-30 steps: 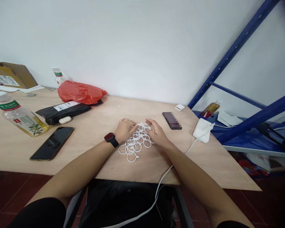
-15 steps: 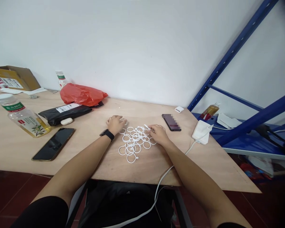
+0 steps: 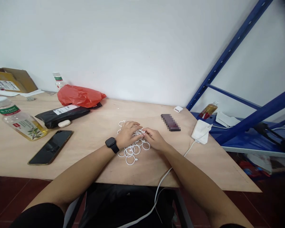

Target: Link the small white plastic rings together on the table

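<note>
Left hand (image 3: 128, 134) hides some white rings (image 3: 130, 155) — far phone (image 3: 170, 122) blurred.

Bare tabletop (image 3: 90, 148) open between rings (image 3: 132, 151) and phone (image 3: 51, 147) at left, also near front edge. Right: second phone (image 3: 170, 122), charger (image 3: 200, 131), cable (image 3: 165, 175) crossing front edge. Back left crowded: parcel (image 3: 61, 114), red bag (image 3: 79, 96), bottle (image 3: 19, 122).

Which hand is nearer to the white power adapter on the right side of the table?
Right. The right hand rests at the white rings, left of the white power adapter; the left hand is farther left.
</note>
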`<control>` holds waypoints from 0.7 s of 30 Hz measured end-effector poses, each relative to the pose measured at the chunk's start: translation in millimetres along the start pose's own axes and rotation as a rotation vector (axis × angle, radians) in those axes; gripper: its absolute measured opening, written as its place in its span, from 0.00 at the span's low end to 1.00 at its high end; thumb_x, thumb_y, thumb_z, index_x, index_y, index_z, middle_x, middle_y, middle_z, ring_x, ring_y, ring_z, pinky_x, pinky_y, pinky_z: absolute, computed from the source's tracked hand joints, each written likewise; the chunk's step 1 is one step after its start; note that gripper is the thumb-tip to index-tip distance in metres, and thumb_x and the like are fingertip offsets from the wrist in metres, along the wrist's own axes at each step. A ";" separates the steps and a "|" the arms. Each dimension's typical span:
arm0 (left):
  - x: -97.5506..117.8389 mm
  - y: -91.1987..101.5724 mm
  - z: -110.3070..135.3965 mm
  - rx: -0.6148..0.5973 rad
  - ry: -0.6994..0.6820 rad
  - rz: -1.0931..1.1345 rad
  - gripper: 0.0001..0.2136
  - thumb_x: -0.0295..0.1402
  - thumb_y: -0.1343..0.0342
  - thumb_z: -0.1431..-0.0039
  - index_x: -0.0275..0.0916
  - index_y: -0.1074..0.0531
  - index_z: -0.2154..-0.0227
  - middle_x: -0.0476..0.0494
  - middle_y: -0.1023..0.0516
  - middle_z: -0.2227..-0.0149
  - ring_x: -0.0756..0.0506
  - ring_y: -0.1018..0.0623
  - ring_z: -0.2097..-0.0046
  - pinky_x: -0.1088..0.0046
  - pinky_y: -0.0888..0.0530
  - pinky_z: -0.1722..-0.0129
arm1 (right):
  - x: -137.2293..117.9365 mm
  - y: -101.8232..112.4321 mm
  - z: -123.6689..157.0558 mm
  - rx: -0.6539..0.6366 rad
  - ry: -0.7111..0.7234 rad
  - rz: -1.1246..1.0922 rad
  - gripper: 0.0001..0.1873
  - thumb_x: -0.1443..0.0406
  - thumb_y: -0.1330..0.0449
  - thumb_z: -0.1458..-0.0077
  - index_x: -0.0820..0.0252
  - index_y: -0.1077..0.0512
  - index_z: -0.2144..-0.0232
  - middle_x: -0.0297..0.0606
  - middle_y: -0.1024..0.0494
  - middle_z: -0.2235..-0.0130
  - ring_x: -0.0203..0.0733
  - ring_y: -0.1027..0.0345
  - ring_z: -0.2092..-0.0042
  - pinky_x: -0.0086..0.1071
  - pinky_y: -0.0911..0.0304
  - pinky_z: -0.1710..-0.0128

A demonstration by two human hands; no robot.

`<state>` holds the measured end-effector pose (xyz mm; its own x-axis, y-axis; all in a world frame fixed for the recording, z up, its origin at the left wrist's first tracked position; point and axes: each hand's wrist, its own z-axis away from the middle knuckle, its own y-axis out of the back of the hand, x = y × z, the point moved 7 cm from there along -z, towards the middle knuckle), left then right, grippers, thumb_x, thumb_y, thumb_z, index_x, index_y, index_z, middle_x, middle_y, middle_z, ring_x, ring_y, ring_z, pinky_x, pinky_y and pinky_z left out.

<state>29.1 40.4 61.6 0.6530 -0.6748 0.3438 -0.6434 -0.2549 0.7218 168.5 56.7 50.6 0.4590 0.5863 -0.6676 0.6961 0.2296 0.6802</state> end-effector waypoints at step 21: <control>4.4 -1.1 -1.6 -0.024 -0.009 0.083 0.13 0.45 0.46 0.37 0.43 0.24 0.68 0.44 0.21 0.59 0.44 0.25 0.54 0.60 0.35 0.49 | 1.0 -2.2 1.0 -0.017 0.008 0.075 0.11 0.67 0.50 0.43 0.57 0.27 0.68 0.33 0.24 0.72 0.37 0.33 0.69 0.27 0.41 0.67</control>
<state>33.4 38.7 63.3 0.5941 -0.6990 0.3980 -0.6853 -0.1808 0.7055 168.0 56.0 48.0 0.5048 0.6083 -0.6124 0.6503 0.1985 0.7333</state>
